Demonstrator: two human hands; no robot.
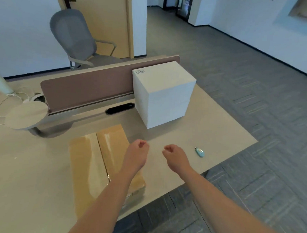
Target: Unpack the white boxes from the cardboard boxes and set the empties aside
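A stack of white boxes [163,94] stands on the desk [212,131] against the brown divider, a small label on its top. A taped, closed cardboard box [96,165] lies flat at the desk's near edge. My left hand [137,151] hovers just right of the cardboard box, fingers loosely curled, holding nothing. My right hand [174,155] hangs beside it over bare desk, also loosely curled and empty. Both hands are apart from the boxes.
A small light-blue cutter [199,151] lies on the desk to the right of my right hand. A brown divider [87,87] runs along the desk's back. A round side table [26,115], white cables and a grey office chair [77,40] are at the left and behind.
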